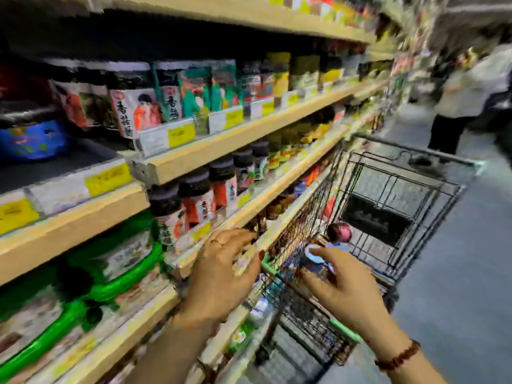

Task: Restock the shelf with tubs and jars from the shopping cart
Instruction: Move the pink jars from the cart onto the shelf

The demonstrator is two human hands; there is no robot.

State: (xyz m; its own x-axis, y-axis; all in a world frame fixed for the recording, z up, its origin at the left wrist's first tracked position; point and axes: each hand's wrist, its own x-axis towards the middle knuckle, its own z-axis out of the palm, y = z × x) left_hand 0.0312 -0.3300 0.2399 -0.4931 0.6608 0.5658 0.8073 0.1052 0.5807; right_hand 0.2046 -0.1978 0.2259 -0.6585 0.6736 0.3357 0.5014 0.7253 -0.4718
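**Both hands at the cart/shelf gap, frame heavily smeared**

- Task item: small dark jar with a pale blue-white lid (315,254), sitting in the near end of the black wire shopping cart (393,184), just under the right hand. Label unreadable from blur.
- Second round dark jar with a reddish top (339,231) sits just behind it, also in the cart.
- Right hand (343,289): fingers spread and bent over the pale-lidded jar, thumb by the lid. Can't tell if it actually grips the jar. Brown bead bracelet (399,356) on the wrist.
- Left hand (221,267): fingers fairly straight and splayed, tips on the front edge of the pale wooden shelf board (291,189), holding nothing. Thin ring (217,241) on one finger.
- Stock on that board: row of dark-lidded jars with red and white labels (194,195), packed side by side up to the edge. Green-rimmed clear tubs (119,273) one level below, left. Blue tub (30,139) upper left, with bare dark shelf in front of it.
- Yellow price tags (181,134) run along the board edges.
- Clearance: the cart's side mesh runs just beside the shelf edges, so the gap is narrow. Grey floor (457,259) open on the cart's right. Person in a pale top (471,87) further down the aisle, well apart.
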